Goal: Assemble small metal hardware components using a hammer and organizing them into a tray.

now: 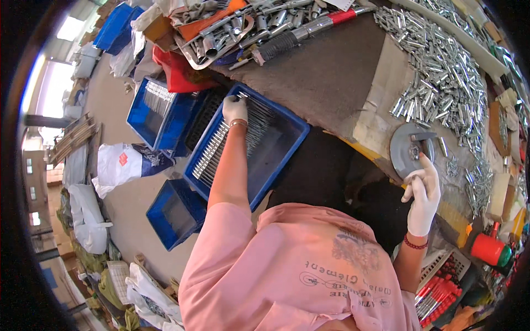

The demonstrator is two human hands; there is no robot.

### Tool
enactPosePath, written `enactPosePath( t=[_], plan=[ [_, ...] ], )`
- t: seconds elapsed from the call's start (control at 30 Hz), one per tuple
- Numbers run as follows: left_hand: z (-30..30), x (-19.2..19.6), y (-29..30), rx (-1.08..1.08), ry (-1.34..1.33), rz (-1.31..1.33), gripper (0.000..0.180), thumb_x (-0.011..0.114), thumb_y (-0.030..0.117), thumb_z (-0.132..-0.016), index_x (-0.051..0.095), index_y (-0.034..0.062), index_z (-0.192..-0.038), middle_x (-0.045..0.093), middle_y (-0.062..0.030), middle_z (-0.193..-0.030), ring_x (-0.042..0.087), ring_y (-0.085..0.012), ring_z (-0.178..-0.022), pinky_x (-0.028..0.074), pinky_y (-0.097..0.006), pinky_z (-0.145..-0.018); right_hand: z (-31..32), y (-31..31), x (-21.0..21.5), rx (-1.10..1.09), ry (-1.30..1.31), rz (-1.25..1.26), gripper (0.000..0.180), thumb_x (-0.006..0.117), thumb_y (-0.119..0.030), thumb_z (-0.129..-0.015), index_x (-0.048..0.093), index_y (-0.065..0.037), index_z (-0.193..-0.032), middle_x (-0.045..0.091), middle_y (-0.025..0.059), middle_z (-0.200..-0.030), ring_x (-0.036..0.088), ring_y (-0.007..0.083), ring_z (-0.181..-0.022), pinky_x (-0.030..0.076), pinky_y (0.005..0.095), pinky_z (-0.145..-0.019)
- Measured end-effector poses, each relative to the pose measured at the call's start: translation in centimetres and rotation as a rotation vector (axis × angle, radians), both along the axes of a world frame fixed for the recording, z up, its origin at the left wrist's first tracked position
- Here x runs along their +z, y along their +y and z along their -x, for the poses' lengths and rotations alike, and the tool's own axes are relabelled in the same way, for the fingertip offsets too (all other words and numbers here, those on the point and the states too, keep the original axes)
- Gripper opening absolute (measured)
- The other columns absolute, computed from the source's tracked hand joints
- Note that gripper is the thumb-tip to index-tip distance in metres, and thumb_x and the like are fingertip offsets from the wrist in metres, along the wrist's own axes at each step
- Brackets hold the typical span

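My left hand (pixel 235 110), in a white glove, reaches into a blue plastic tray (pixel 276 187). Its fingers are curled at the top end of a tight row of slim, shiny metal rods (pixel 212 151); what they grip is hidden. On the right, my right hand (pixel 424 193) wears a white glove too, its index finger stretched out and the others loosely bent, holding nothing. That fingertip is at the near edge of a round grey metal base (pixel 402 157) with a small upright fixture (pixel 423 136) on it. Whether it touches cannot be told.
A big heap of short metal tubes (pixel 441 83) covers the bench behind the round base. A long tool with a red end (pixel 309 33) lies before piled sockets. More blue bins (pixel 171 215) stand on the left. A red and green spool (pixel 491 249) sits near a crate of red-handled tools (pixel 439 295).
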State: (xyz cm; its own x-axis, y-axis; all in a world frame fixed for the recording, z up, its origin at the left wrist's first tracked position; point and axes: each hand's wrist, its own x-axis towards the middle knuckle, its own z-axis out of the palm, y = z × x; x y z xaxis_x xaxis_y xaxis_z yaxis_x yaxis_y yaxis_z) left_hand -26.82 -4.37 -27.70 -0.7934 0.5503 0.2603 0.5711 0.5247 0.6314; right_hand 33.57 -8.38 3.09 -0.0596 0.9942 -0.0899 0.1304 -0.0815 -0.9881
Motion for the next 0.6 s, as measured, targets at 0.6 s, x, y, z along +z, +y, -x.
enactPosePath(
  t=[0.6],
  plan=[
    [-33.2,32.3,7.5,-1.362,0.116,-0.149,0.042,0.083,0.012,-0.079,0.075,0.0081,-0.12,0.069,-0.0152,-0.114,0.069,-0.0313,-0.102,0.056,-0.039,-0.091,-0.9,-0.3,0.0,0.133,0.093,0.056,0.035,0.058,-0.005,-0.103,0.065,-0.004,-0.137,0.069,0.0005,-0.092,0.06,0.0058,-0.069,0.051,0.0234,-0.063]
  ],
)
